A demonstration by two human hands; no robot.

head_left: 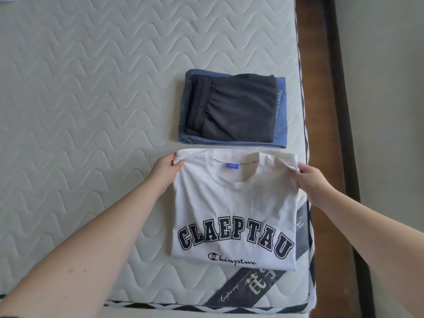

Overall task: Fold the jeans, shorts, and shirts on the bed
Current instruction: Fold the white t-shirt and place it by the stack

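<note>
A white T-shirt with dark block letters lies folded into a rectangle near the mattress's right front corner, collar facing away from me. My left hand grips its far left corner. My right hand grips its far right corner. Just beyond the shirt, folded dark shorts sit on top of folded blue jeans, whose edges show around the shorts.
The quilted white mattress stretches left and far. Its right edge runs beside a wooden bed frame, with grey floor past it. A dark label strip lies at the front corner.
</note>
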